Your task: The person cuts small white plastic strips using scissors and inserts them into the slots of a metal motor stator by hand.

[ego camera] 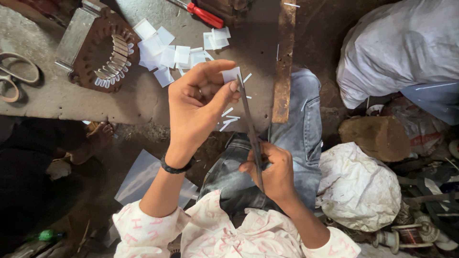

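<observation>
Overhead, then, label by label:
Left hand: the left hand (198, 107) is raised above the slab, thumb and fingers pinched on a small white paper piece (231, 74); a dark band sits on its wrist
Right hand: the right hand (273, 172) is clenched round the handles of long thin scissors (251, 131), low over the knee in grey jeans (291, 143)
Scissors: the blades run up from the right fist and their tip meets the edge of the paper piece, just beside the left thumb
Paper piece: held in the air between the left fingertips, above the near edge of the concrete slab (119, 102)
Cut squares: a loose heap of white paper squares (167, 55) lies on the slab; thin white slivers lie near its edge, below the left hand
Metal part: a rusty round motor core (103, 48) with white slips in its slots lies left of the heap
Other tools: a second pair of scissors (14, 76) at the slab's left end; a red-handled tool (203, 14) at the top
Right side: white sacks (397, 48) lie on the ground, well apart from the hands
</observation>
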